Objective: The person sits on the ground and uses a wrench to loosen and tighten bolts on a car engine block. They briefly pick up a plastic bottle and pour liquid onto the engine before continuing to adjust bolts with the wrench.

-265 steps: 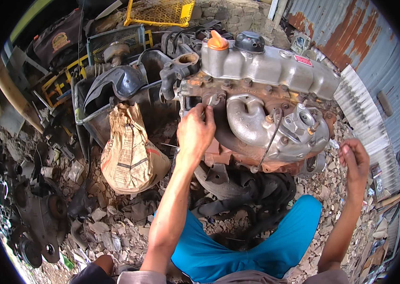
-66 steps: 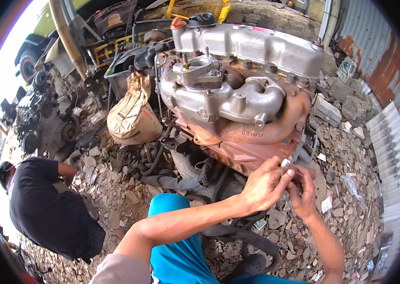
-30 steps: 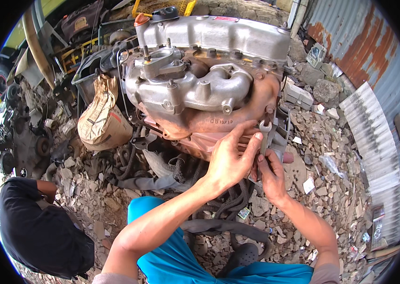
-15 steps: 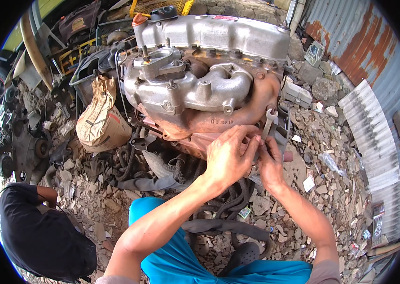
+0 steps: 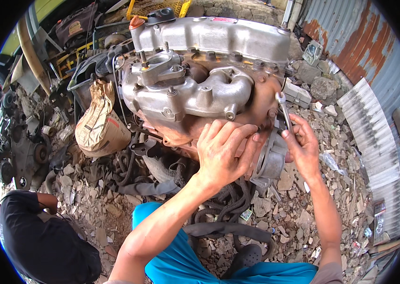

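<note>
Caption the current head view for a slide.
Right hand holds a wrench by an engine; left hand in front of the engine.

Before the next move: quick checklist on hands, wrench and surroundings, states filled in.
1. Right hand grip on wrench: ok, fingers closed around its lower part.
2. Wrench's upper end on a bolt: not ok, it looks free.
3. Left hand holding a small part: cannot tell, fingertips hide what may be between them.
4. Co-worker clear of the engine: ok, crouched apart at the left.
5. Even ground: not ok, loose stones all around.
</note>
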A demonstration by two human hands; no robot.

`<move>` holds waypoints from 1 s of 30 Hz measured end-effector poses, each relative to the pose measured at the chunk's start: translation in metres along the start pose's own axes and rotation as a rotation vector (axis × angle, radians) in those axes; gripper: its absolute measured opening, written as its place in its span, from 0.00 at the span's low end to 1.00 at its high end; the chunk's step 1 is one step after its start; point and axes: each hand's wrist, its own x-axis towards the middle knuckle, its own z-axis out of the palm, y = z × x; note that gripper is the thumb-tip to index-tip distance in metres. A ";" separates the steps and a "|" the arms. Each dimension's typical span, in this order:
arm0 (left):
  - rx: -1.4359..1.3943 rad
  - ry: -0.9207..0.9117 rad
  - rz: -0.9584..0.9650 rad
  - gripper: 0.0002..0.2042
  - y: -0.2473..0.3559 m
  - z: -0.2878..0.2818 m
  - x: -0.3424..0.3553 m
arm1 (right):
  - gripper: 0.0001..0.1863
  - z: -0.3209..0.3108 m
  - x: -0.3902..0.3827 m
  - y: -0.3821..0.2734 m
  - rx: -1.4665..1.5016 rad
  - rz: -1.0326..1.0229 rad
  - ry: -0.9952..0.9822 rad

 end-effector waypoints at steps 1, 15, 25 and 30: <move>0.036 0.019 0.019 0.10 0.000 0.000 0.001 | 0.18 -0.007 0.004 -0.002 -0.043 -0.021 -0.015; 0.231 0.029 0.050 0.14 -0.026 -0.005 0.001 | 0.10 -0.031 0.079 -0.066 -0.879 -0.421 -0.051; 0.147 -0.010 0.036 0.13 -0.031 -0.011 0.002 | 0.07 -0.023 0.097 -0.106 -1.202 -0.530 -0.132; 0.100 0.007 -0.006 0.13 -0.029 -0.009 0.001 | 0.07 -0.024 0.108 -0.107 -1.226 -0.598 -0.180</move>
